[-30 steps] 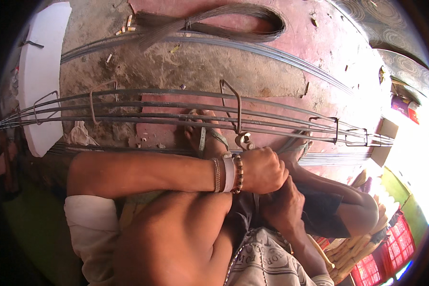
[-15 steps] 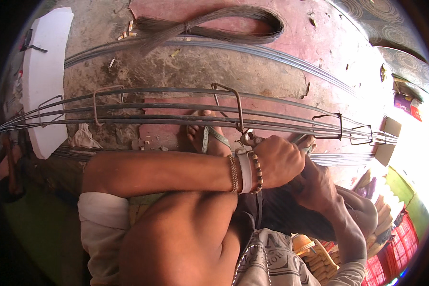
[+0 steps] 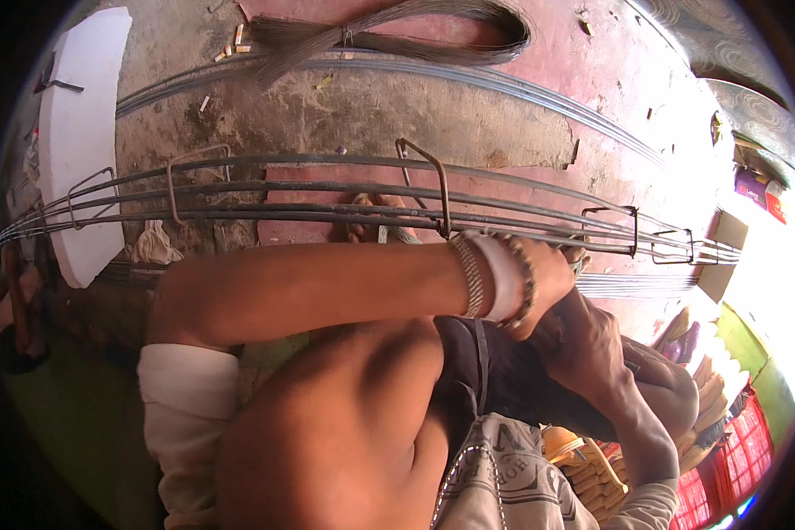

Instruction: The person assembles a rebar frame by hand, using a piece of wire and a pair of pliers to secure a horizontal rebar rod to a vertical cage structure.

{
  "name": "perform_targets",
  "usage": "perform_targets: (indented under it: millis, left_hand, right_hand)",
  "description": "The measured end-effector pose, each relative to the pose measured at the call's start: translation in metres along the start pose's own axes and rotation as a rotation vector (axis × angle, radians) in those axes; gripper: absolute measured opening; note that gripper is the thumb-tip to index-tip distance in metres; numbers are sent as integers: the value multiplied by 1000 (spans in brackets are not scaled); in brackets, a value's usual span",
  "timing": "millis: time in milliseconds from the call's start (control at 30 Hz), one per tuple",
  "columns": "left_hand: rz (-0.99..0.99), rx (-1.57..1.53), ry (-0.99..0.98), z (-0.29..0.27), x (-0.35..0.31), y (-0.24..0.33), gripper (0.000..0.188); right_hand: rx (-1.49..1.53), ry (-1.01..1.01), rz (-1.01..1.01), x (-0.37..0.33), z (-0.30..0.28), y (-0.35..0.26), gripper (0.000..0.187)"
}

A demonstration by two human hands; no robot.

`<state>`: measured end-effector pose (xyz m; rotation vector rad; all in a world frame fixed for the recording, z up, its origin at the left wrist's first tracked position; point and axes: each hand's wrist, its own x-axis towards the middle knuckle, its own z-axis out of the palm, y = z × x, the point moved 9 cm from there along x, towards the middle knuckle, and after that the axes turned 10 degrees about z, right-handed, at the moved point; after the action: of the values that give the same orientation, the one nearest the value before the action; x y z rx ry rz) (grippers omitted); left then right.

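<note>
1. I have the left hand (image 3: pixel 548 287) right of centre, on the near side of the long steel rods (image 3: pixel 344 211); its wrist hides the fingers, so I cannot tell whether it grips anything.
2. I see the right hand (image 3: pixel 587 340) curled just beside it, nearer; what it holds, I cannot make out.
3. The rods run left to right through bent wire frames (image 3: pixel 445 190).
4. A looped wire bundle (image 3: pixel 347 37) lies far; a white board (image 3: pixel 79 150) stands left.
</note>
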<state>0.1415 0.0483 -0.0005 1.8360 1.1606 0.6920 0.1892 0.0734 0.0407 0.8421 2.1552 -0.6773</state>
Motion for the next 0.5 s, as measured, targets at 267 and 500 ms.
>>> perform_targets:
  millis: [267, 500]
  left_hand:
    - [163, 439, 471, -7, -42, 28, 15]
    - [463, 578, 604, 4, -61, 49, 12]
  right_hand:
    - [272, -570, -189, -9, 1, -18, 63]
    - [731, -773, 264, -31, 61, -8, 35]
